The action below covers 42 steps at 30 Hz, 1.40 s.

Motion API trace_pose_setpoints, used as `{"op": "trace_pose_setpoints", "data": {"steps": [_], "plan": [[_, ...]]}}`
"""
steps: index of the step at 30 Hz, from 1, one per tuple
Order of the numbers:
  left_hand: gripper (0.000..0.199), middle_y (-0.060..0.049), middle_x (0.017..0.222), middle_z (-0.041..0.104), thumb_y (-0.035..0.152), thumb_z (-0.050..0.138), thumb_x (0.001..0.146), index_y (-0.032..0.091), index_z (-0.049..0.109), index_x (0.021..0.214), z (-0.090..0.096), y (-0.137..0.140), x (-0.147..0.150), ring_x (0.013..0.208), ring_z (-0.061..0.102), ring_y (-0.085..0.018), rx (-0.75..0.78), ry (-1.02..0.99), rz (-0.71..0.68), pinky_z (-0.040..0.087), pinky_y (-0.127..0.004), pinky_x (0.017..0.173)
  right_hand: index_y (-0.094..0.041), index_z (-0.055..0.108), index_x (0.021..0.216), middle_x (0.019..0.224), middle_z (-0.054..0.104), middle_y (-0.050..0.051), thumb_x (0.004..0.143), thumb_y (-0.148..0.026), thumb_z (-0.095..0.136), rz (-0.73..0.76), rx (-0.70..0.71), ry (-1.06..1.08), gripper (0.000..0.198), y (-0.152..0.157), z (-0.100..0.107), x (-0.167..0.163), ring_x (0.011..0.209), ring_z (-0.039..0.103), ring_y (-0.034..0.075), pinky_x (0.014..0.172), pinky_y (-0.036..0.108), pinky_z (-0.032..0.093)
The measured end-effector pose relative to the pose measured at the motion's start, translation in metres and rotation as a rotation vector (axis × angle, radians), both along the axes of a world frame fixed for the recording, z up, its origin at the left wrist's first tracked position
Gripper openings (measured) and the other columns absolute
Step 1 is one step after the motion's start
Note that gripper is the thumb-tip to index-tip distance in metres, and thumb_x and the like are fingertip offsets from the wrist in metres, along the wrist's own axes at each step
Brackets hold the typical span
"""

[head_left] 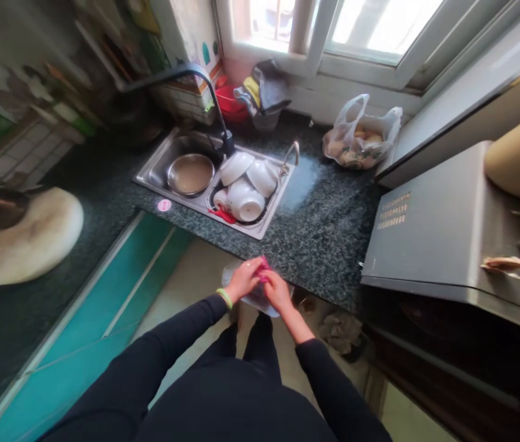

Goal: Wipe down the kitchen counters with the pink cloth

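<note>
My left hand, with a pale green band at the wrist, and my right hand are close together just off the counter's front edge. Both are closed on a crumpled pink cloth, which shows between the fingers. Beneath them is a clear, pale plastic container or bag; my hands partly cover it, and I cannot tell which it is. Beyond the counter edge, white bowls are piled in the right basin of the steel sink, with a red item at their front.
A pan of cloudy water sits in the left basin under a black faucet. The dark speckled countertop bears a plastic bag of roundish food and a grey microwave-like appliance. At left lies a round pale board.
</note>
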<state>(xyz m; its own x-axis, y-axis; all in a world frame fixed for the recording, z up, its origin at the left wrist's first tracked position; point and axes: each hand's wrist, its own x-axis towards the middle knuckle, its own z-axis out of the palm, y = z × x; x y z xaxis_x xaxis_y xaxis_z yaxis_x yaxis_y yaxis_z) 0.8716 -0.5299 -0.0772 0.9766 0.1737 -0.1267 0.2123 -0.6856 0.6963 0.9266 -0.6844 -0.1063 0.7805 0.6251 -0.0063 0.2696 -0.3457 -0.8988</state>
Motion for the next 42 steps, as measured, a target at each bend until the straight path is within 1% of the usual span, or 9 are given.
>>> {"op": "trace_pose_setpoints", "data": {"steps": [4,8,12,15,21,25,32,35,42], "plan": [[0.026,-0.011,0.125,0.076,0.019,0.058,0.097,0.018,0.074,0.117,0.007,-0.026,-0.010,0.120,0.070,-0.023,-0.201,-0.166,0.218,0.056,-0.044,0.110,-0.023,0.078,0.103,0.100,0.081,0.005,0.091,-0.030,0.046,-0.037,-0.022,0.175,0.035,-0.029,0.031,0.048,0.088,0.075,0.022,0.084,0.036,0.063],[0.024,-0.016,0.135,0.071,0.023,0.060,0.098,0.015,0.074,0.116,0.013,-0.013,0.002,0.132,0.064,-0.027,-0.062,-0.127,0.326,0.050,-0.047,0.117,-0.020,0.066,0.135,0.141,0.067,0.014,0.092,-0.042,0.056,-0.082,-0.061,-0.108,0.049,-0.024,0.029,0.096,0.130,0.063,0.030,0.110,0.049,0.052],[0.069,-0.020,0.170,0.034,0.025,0.075,0.087,0.010,0.052,0.151,0.008,0.031,-0.002,0.162,0.022,-0.037,0.210,0.119,0.284,0.028,-0.057,0.131,-0.015,0.051,0.151,0.162,0.046,0.020,0.093,-0.039,0.057,0.103,-0.201,-0.409,0.063,-0.004,-0.015,0.117,0.155,0.035,0.035,0.125,0.061,0.033],[0.077,-0.019,0.171,0.030,0.027,0.076,0.086,0.010,0.046,0.156,0.002,0.064,-0.003,0.162,0.018,-0.037,0.326,0.225,0.258,0.022,-0.054,0.133,-0.013,0.050,0.151,0.162,0.045,0.020,0.100,-0.033,0.045,0.122,-0.252,-0.501,0.055,0.029,-0.041,0.147,0.156,0.033,0.031,0.126,0.056,0.033],[0.114,-0.026,0.172,0.024,0.048,0.092,0.068,0.005,0.039,0.160,-0.005,0.109,0.018,0.162,0.017,-0.041,0.448,0.317,0.251,0.020,-0.052,0.132,-0.006,0.044,0.155,0.163,0.042,0.024,0.099,-0.031,0.044,-0.172,-0.296,-0.420,0.061,0.127,-0.047,0.245,0.155,0.029,0.033,0.125,0.058,0.029],[0.126,-0.031,0.170,0.024,0.053,0.094,0.063,0.002,0.034,0.161,0.004,0.114,0.029,0.160,0.021,-0.047,0.496,0.419,0.230,0.025,-0.054,0.129,0.000,0.048,0.151,0.161,0.043,0.026,0.099,-0.025,0.042,-0.226,-0.291,-0.367,0.058,0.132,-0.036,0.208,0.152,0.030,0.029,0.128,0.051,0.025],[0.124,-0.036,0.167,0.024,0.052,0.094,0.065,0.001,0.034,0.161,0.020,0.110,0.038,0.156,0.024,-0.052,0.554,0.492,0.181,0.030,-0.058,0.125,-0.023,0.076,0.108,0.126,0.073,0.011,0.084,-0.015,0.051,0.041,-0.164,-0.316,0.036,0.051,-0.013,0.068,0.124,0.062,0.026,0.111,0.045,0.049],[0.125,-0.037,0.167,0.024,0.053,0.094,0.065,0.001,0.034,0.161,0.022,0.112,0.040,0.156,0.026,-0.053,0.558,0.507,0.172,0.031,-0.059,0.123,-0.024,0.075,0.090,0.101,0.078,0.008,0.079,-0.019,0.052,-0.057,-0.164,-0.237,0.026,0.032,0.005,0.079,0.101,0.068,0.026,0.099,0.043,0.054],[0.125,-0.037,0.167,0.026,0.054,0.094,0.065,0.001,0.033,0.161,0.022,0.113,0.039,0.155,0.026,-0.053,0.571,0.505,0.163,0.033,-0.059,0.122,-0.020,0.076,0.097,0.105,0.079,0.012,0.087,-0.052,0.058,-0.365,-0.252,-0.083,0.039,0.037,0.038,0.140,0.099,0.071,0.027,0.094,0.039,0.053]]}}
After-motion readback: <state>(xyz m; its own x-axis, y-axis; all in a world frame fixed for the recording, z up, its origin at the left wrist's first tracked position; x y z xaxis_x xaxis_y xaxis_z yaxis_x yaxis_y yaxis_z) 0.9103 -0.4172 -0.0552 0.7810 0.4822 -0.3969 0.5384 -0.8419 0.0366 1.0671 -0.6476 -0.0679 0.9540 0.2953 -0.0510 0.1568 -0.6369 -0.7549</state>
